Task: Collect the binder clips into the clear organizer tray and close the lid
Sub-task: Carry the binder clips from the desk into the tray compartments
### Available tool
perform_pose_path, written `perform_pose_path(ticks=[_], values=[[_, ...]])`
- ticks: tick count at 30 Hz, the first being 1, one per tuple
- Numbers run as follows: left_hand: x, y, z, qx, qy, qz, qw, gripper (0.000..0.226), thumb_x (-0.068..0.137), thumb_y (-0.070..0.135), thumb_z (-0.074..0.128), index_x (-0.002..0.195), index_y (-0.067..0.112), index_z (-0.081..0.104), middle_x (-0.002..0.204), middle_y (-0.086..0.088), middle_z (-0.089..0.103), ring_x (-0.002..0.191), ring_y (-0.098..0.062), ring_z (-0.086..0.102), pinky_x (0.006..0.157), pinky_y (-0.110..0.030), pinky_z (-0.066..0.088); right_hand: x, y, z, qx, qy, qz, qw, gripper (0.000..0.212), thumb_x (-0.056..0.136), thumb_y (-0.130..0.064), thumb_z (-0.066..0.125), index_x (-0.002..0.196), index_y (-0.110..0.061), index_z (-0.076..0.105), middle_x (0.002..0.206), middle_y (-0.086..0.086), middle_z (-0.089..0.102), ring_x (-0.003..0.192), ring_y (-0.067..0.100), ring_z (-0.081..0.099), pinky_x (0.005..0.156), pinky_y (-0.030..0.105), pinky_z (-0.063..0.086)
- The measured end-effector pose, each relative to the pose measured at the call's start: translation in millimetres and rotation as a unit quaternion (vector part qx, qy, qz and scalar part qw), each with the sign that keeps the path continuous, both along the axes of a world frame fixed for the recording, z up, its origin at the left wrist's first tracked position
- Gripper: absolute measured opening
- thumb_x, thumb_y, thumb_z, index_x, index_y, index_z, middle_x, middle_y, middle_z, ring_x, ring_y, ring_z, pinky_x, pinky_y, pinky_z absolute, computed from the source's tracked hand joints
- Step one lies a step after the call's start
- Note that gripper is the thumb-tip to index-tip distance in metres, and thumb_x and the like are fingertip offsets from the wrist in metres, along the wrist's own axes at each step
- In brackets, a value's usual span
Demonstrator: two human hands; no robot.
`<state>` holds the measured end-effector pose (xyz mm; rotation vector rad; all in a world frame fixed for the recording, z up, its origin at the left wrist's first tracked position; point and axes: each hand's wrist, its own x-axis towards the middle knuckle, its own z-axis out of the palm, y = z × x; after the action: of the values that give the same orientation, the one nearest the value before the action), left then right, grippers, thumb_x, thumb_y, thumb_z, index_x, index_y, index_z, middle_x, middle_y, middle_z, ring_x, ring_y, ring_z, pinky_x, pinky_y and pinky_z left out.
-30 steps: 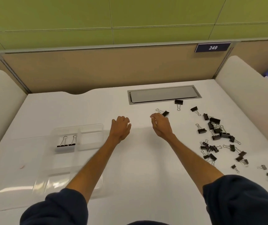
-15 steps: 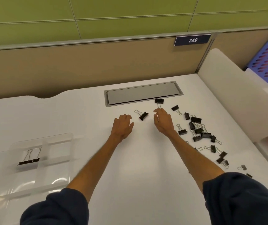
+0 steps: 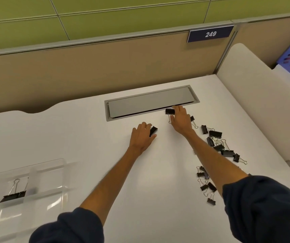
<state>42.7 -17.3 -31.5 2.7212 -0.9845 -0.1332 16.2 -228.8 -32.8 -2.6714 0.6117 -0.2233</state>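
Both hands have just reached forward. The left hand (image 3: pixel 142 136) now pinches a binder clip (image 3: pixel 153 131). The right hand (image 3: pixel 181 120) touches the far clip (image 3: pixel 169 111) by the grey cable hatch (image 3: pixel 149 102); I cannot tell if it grips yet. The clear organizer tray (image 3: pixel 49 165), holding two clips (image 3: pixel 13 195), lies well apart at near left. A loose pile (image 3: pixel 218 144) waits at right.
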Motion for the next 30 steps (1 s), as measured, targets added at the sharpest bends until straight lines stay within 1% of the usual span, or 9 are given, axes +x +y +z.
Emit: perform_pose_path(ticks=[3, 7, 11, 15, 18, 21, 24, 27, 30], values=[[4.6, -6.1, -4.9, -0.002, 0.016, 0.009, 1.000, 0.053, 0.094, 0.048, 0.050, 0.135, 0.015, 0.044, 0.129, -0.006, 0.048, 0.116, -0.024, 0.047, 0.090, -0.038, 0.040, 14.4, -8.0, -1.7, -0.006, 0.037, 0.008, 0.999, 0.047, 0.098, -0.019, 0.050, 0.143, -0.011, 0.037, 0.147, 0.010, 0.038, 0.134, 0.029, 0.037, 0.100, 0.054, 0.039], [8.4, -8.2, -13.0, 0.002, 0.024, 0.013, 1.000, 0.049, 0.093, 0.045, 0.052, 0.132, 0.015, 0.048, 0.124, -0.006, 0.048, 0.113, -0.024, 0.046, 0.088, -0.038, 0.041, 24.7, -12.8, -9.7, -0.011, 0.073, 0.020, 0.997, 0.052, 0.097, -0.018, 0.050, 0.146, -0.012, 0.033, 0.150, 0.010, 0.034, 0.137, 0.029, 0.033, 0.102, 0.056, 0.036], [9.7, -9.2, -17.1, -0.010, 0.027, 0.016, 0.999, 0.037, 0.094, 0.037, 0.052, 0.126, 0.018, 0.052, 0.121, -0.005, 0.048, 0.111, -0.023, 0.046, 0.086, -0.037, 0.041, 27.0, -12.9, -18.3, -0.028, 0.093, 0.022, 0.995, 0.048, 0.098, -0.020, 0.050, 0.143, -0.013, 0.036, 0.146, 0.011, 0.040, 0.133, 0.030, 0.036, 0.100, 0.055, 0.036], [9.2, -9.6, -18.3, -0.017, 0.028, 0.010, 0.999, 0.036, 0.096, 0.027, 0.053, 0.131, 0.019, 0.050, 0.130, -0.007, 0.045, 0.115, -0.024, 0.044, 0.086, -0.036, 0.039, 29.4, -10.9, -15.5, -0.016, 0.089, 0.016, 0.996, 0.048, 0.096, -0.019, 0.054, 0.141, -0.013, 0.039, 0.142, 0.012, 0.044, 0.132, 0.030, 0.037, 0.101, 0.053, 0.036], [5.2, -8.8, -19.4, -0.026, 0.020, 0.019, 0.999, 0.033, 0.097, 0.019, 0.051, 0.130, 0.020, 0.050, 0.122, -0.009, 0.046, 0.110, -0.024, 0.044, 0.084, -0.034, 0.036, 30.3, -12.9, -10.6, 0.004, 0.082, 0.008, 0.997, 0.052, 0.093, -0.019, 0.059, 0.141, -0.014, 0.042, 0.140, 0.012, 0.044, 0.132, 0.031, 0.038, 0.103, 0.053, 0.036], [2.1, -7.0, -21.9, -0.042, 0.028, 0.041, 0.998, 0.033, 0.098, 0.016, 0.048, 0.131, 0.023, 0.050, 0.112, -0.008, 0.046, 0.101, -0.023, 0.044, 0.082, -0.032, 0.034, 31.2, -16.7, -7.4, 0.017, 0.088, 0.019, 0.996, 0.045, 0.090, -0.017, 0.064, 0.133, -0.010, 0.053, 0.133, 0.013, 0.047, 0.119, 0.033, 0.051, 0.098, 0.047, 0.045], [2.5, -7.5, -21.3, -0.036, 0.023, 0.038, 0.998, 0.033, 0.098, 0.018, 0.048, 0.131, 0.024, 0.049, 0.112, -0.008, 0.046, 0.101, -0.023, 0.045, 0.082, -0.033, 0.036, 30.2, -16.2, -3.5, 0.017, 0.083, 0.020, 0.996, 0.036, 0.088, -0.013, 0.068, 0.123, -0.009, 0.062, 0.128, 0.014, 0.048, 0.107, 0.033, 0.058, 0.090, 0.040, 0.050], [3.2, -6.3, -19.5, -0.029, 0.004, 0.031, 0.999, 0.033, 0.099, 0.019, 0.047, 0.132, 0.025, 0.047, 0.115, -0.010, 0.048, 0.104, -0.026, 0.047, 0.080, -0.034, 0.037, 27.5, -12.1, -0.5, 0.029, 0.062, 0.005, 0.998, 0.031, 0.086, -0.010, 0.069, 0.116, -0.012, 0.062, 0.126, 0.015, 0.048, 0.103, 0.031, 0.058, 0.086, 0.038, 0.051], [2.1, -1.9, -18.0, -0.021, -0.015, 0.026, 0.999, 0.036, 0.100, 0.017, 0.043, 0.134, 0.028, 0.043, 0.108, -0.008, 0.054, 0.097, -0.026, 0.049, 0.076, -0.033, 0.035, 25.3, -11.3, -1.0, 0.029, 0.047, 0.008, 0.998, 0.018, 0.088, -0.009, 0.064, 0.104, -0.015, 0.059, 0.109, 0.015, 0.059, 0.100, 0.032, 0.057, 0.082, 0.038, 0.047]])
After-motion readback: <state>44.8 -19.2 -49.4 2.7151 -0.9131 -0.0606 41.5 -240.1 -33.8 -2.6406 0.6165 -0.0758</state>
